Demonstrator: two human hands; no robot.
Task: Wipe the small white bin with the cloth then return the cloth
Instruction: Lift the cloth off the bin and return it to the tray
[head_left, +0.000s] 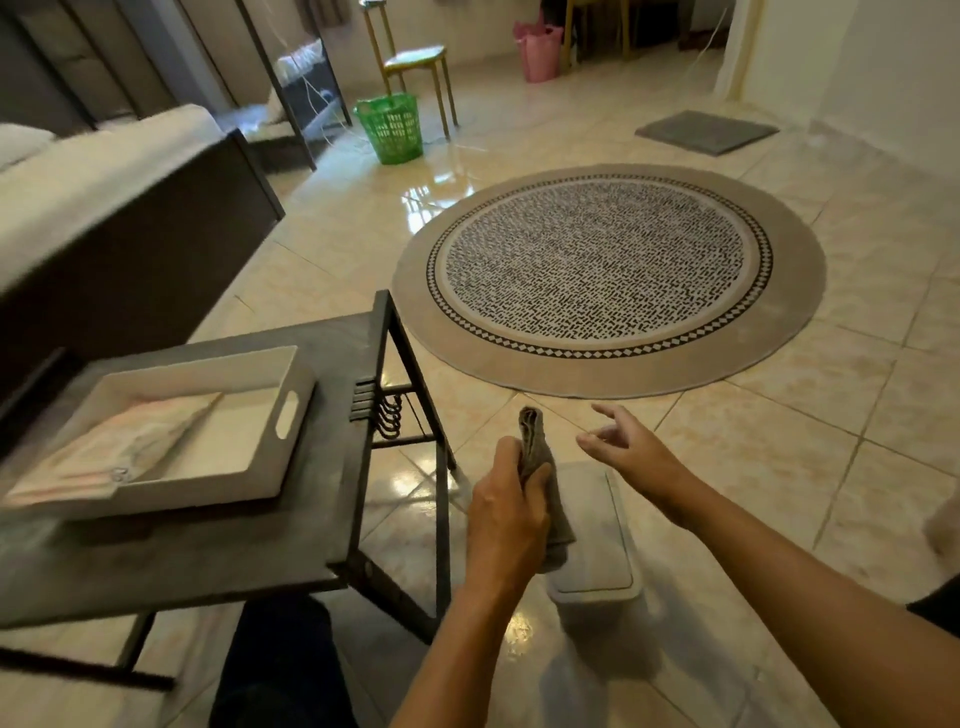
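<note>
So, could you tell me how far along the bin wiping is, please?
Done: the cloth is picked up, bunched in the left hand. In hand: it hangs just above the small white bin on the floor, right hand open beside it. Whether any wiping has happened can't be told. Left: returning the cloth.

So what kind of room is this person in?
Most likely a living room in a home. A round patterned rug lies on the tiled floor, a sofa stands at the left, and a wooden chair and a green basket stand farther back.
</note>
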